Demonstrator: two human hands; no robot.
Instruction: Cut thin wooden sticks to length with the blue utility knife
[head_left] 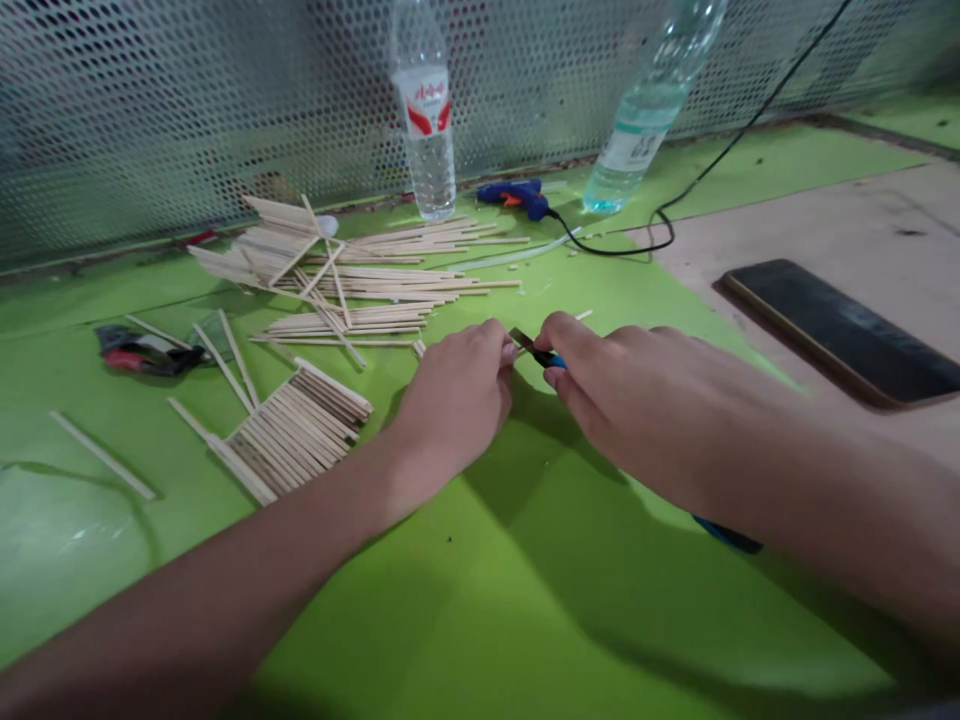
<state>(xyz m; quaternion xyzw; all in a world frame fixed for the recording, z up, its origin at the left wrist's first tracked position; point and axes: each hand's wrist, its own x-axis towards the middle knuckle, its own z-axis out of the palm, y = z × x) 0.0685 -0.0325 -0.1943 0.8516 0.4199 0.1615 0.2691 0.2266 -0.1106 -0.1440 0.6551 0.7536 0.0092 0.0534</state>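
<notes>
My left hand [457, 390] is closed, its thumb and fingers pinching a thin wooden stick [584, 315] low over the green surface. Most of that stick is hidden behind my hands. A craft knife [553, 360] with a blue grip is in my right hand [637, 390], fingers wrapped round it. Its dark blade lies close to my left fingertips, at the stick; whether it touches the wood I cannot tell. Left of my left hand lies a panel [289, 430] of sticks set side by side. Behind it, a small stick structure [300, 250] leans over rows of loose sticks [450, 285].
A blue glue gun [517, 195] with a black cord lies at the back between two plastic bottles [429, 130] [637, 130]. A phone [840, 325] rests at right. Red-and-black pliers-like tool [150, 350] lies left. A blue-black object [726, 535] shows under my right forearm. Perforated metal [262, 100] stands behind.
</notes>
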